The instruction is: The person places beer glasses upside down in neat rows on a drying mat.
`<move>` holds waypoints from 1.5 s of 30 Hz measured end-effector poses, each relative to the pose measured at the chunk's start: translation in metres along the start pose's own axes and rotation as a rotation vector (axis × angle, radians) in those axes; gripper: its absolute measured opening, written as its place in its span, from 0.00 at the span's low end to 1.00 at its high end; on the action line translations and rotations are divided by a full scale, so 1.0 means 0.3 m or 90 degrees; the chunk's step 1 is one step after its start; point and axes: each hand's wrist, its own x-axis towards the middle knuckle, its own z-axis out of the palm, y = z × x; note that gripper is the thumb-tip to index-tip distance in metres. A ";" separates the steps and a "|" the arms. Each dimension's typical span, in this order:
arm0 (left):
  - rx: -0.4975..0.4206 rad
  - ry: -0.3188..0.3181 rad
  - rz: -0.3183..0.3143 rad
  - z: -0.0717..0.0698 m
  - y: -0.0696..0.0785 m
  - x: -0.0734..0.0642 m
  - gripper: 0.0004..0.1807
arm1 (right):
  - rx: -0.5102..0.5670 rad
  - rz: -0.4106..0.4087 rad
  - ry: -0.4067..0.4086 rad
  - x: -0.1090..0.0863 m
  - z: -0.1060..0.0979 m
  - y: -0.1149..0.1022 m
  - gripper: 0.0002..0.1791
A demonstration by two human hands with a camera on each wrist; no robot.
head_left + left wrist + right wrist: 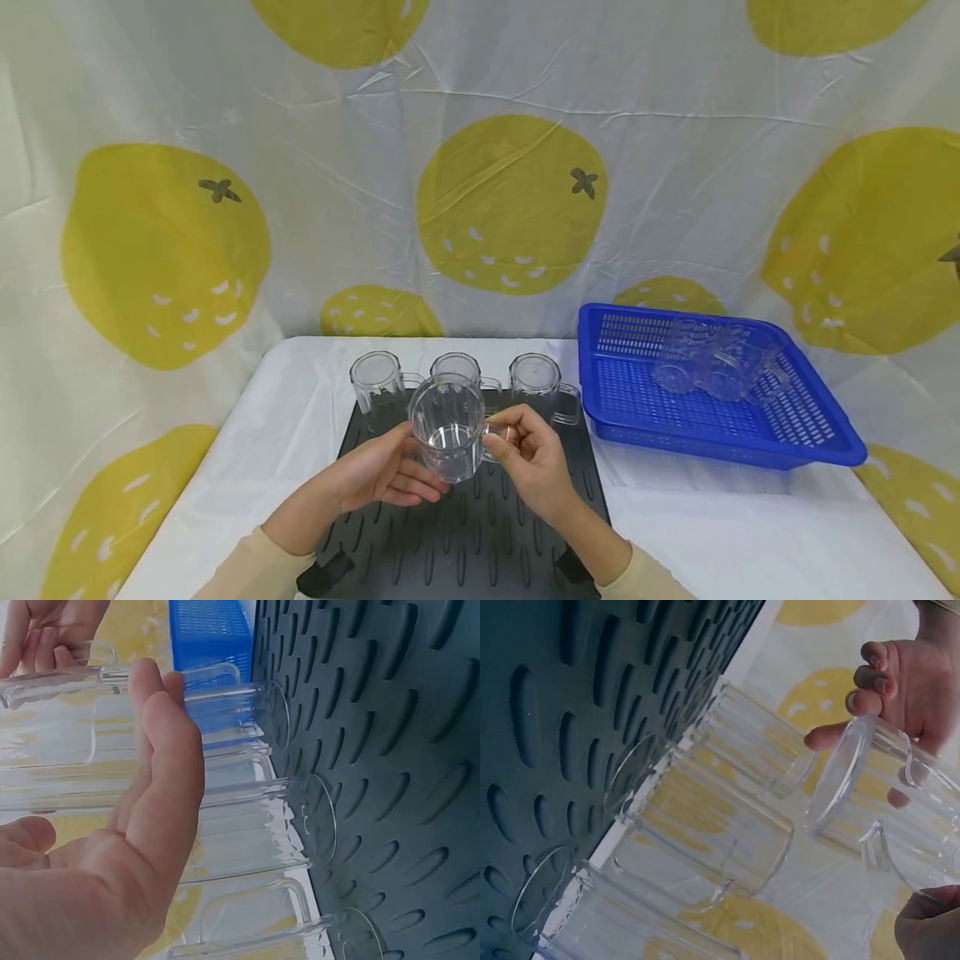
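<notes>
A clear glass mug [447, 425] is held above the dark ridged mat [465, 533], its rim facing up and tilted slightly toward me. My right hand [536, 462] pinches the mug's handle between thumb and fingers. At the mug's left side and lower part lies my left hand [393, 471], with its fingers extended and loosely bent beside the glass. The left wrist view shows these fingers [169, 742] against the mug's lower part. Behind it, three similar mugs stand in a row along the mat's far edge: left [377, 383], middle [456, 367] and right [535, 383], handles to the right.
To the right sits a blue perforated basket [622, 417] with several clear glass mugs [712, 362] lying in it. The mat rests on a white-covered table [675, 517]. A curtain [510, 204] with yellow fruit prints hangs behind the table.
</notes>
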 end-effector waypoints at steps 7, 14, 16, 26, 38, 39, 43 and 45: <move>-0.057 -0.014 0.011 0.003 -0.007 0.006 0.45 | 0.038 0.008 -0.060 -0.007 0.000 -0.008 0.06; -0.170 -0.049 0.006 0.017 -0.002 0.018 0.41 | 0.001 -0.017 -0.124 -0.018 -0.003 -0.002 0.10; -0.218 -0.081 0.002 0.023 0.001 0.023 0.36 | -0.013 -0.019 -0.137 -0.021 -0.004 -0.001 0.11; -0.334 -0.069 -0.007 0.056 0.002 0.034 0.32 | -0.033 -0.018 -0.162 -0.025 -0.020 0.003 0.10; -0.317 -0.016 -0.009 0.045 -0.037 0.045 0.38 | -0.033 -0.026 -0.123 0.016 -0.052 -0.030 0.06; -0.312 -0.012 -0.005 0.043 -0.042 0.045 0.37 | -0.033 -0.023 -0.113 0.019 -0.060 -0.034 0.06; -0.275 0.003 0.017 0.042 -0.059 0.044 0.31 | -0.023 0.000 -0.074 0.026 -0.091 -0.051 0.05; -0.263 0.002 0.043 0.047 -0.064 0.043 0.28 | -0.019 0.010 -0.055 0.026 -0.106 -0.059 0.05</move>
